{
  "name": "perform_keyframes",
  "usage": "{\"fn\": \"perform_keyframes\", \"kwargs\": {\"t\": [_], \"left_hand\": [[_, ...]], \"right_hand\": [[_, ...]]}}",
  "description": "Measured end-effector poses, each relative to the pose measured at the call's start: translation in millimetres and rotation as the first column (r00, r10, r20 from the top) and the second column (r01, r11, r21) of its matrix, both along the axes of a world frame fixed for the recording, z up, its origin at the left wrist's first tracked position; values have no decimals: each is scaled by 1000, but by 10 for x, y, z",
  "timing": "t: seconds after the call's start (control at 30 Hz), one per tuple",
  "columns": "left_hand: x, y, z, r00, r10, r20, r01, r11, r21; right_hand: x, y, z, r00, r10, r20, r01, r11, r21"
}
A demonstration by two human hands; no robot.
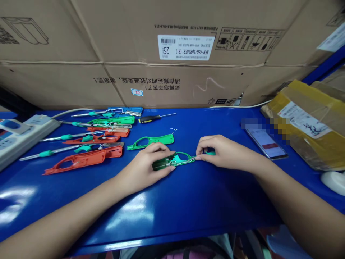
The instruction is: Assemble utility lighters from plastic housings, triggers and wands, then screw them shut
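Note:
On the blue table (172,201), my left hand (147,167) grips the wide end of a green lighter shell (185,160), which has white wires and a teal part inside. My right hand (222,153) pinches the narrow right tip of that shell; a teal piece (210,153) shows beside its fingers. What exactly the right fingertips hold is too small to tell. Just behind my left hand lies a second green shell half (161,139), inner side up.
At the left lie several lighter parts with metal tubes, including a red shell (78,160), near a power strip (27,133). A screwdriver (149,118) lies behind. Rightward are a phone (265,140) and a yellow-taped box (309,122); cardboard (134,43) stands along the back.

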State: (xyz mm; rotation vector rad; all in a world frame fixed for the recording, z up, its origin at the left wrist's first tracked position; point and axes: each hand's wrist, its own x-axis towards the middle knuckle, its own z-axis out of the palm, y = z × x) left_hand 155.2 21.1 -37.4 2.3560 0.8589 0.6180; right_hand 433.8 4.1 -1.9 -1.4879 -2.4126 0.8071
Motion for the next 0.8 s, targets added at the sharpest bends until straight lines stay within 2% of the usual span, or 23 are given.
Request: {"fn": "perform_keyframes", "kwargs": {"t": [0.1, 0.17, 0.27, 0.33, 0.4, 0.53, 0.67, 0.8], "left_hand": [[-98, 108, 140, 994, 113, 0, -113, 991, 77], [-193, 203, 233, 981, 196, -9, -192, 966, 176], [-341, 339, 287, 945, 254, -205, -175, 925, 336], [-417, 409, 260, 901, 291, -323, -157, 911, 383], [-462, 460, 207, 882, 289, -371, -138, 913, 383], [-479, 520, 129, 897, 203, -393, -78, 947, 312], [-455, 523, 124, 920, 167, -356, -65, 958, 280], [-423, 467, 170, 939, 171, -298, -84, 956, 282]], "right_hand": [[-11, -7, 1, 999, -21, -44, 22, 999, 27], [-29, -13, -16, 999, -2, -44, 4, 998, 60], [-64, -20, -60, 998, 63, 11, -64, 993, 96], [-82, -23, -87, 996, 82, 37, -85, 991, 104], [-91, -27, -100, 995, 94, 42, -98, 990, 99], [-109, -49, -82, 994, 99, 43, -103, 990, 101], [-200, -103, -83, 996, 92, 15, -93, 971, 221], [-335, -155, -171, 994, 111, -7, -104, 947, 304]]}}
